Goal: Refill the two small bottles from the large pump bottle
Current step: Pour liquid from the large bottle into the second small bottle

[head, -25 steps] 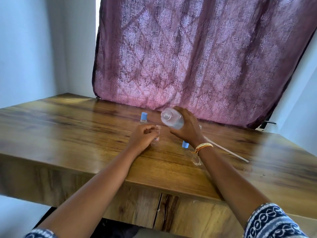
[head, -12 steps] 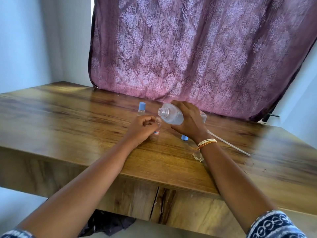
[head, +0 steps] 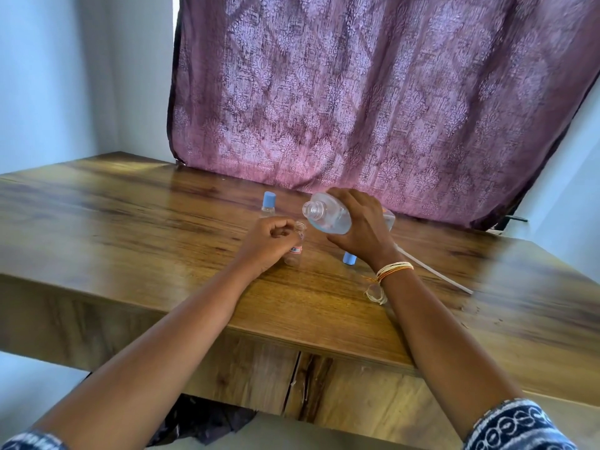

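My right hand grips the large clear bottle, tipped on its side with its open neck pointing left, just above and right of a small clear bottle. That small bottle stands uncapped on the wooden table with my left hand closed around it. A second small bottle with a blue cap stands behind my left hand. A loose blue cap lies under my right wrist.
A white pump tube lies on the table to the right of my right wrist. A purple patterned curtain hangs behind the table's far edge. The table's front edge runs under my forearms.
The large bottle's neck has tilted further down and left toward the small bottle's mouth. The left hand has stayed around the small bottle.
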Demonstrator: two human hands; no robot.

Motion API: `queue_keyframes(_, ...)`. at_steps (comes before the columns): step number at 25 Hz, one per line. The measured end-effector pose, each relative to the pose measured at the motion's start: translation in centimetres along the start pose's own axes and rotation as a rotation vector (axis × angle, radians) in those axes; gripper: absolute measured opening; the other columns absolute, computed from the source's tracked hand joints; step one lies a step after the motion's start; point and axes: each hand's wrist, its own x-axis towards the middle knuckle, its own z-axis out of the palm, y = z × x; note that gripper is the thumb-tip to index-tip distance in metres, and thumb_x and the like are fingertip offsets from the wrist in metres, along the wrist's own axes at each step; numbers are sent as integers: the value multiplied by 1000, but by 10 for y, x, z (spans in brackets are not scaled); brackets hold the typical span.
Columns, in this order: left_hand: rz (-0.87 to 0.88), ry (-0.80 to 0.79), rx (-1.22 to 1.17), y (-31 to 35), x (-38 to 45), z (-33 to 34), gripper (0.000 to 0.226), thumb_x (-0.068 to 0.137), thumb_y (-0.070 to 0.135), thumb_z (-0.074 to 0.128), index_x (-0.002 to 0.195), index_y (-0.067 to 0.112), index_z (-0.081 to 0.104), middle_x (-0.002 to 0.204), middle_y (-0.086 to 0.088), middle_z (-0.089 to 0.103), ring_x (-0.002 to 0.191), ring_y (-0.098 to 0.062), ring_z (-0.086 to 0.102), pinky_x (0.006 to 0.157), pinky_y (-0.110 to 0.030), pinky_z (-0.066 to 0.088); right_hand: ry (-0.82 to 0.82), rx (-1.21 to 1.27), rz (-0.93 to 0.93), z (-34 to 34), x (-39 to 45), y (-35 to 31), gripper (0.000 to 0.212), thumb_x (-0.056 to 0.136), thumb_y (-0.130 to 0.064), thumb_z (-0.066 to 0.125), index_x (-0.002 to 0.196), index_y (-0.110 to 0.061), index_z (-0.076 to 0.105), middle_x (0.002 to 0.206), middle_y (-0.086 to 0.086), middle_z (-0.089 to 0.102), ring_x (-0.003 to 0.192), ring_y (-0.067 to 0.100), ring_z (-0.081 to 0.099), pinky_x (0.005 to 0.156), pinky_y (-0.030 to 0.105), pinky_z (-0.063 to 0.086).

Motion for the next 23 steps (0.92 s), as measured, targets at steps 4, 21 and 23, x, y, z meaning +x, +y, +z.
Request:
queue_keyframes(4,-7,0,-14,1,-1,0,24,67,37,72,89,27,77,88,-10,75,92,-34,69,85,-59,54,-12,-3,23,-2,0,4,59,68,-40,77,120,-22,58,107,3,66,95,28,62,81,41,44)
queue_keyframes(21,39,8,21,0,-3,-1,14,81,21,74,94,18,76,85,-5,75,87,-27,70,87,-47,56,-60,-91,-44,7,0,8,56,72,-45,71,121,-24,56,112,-1,65,101,24,60,86,40,40)
queue_keyframes(23,31,10,20,0,-2,-1,13,81,21,74,95,19,75,86,-5,75,88,-27,70,88,-46,56,-55,-95,-49,7,0,8,56,72,-44,72,122,-23,57,112,0,65,103,24,60,86,40,40)
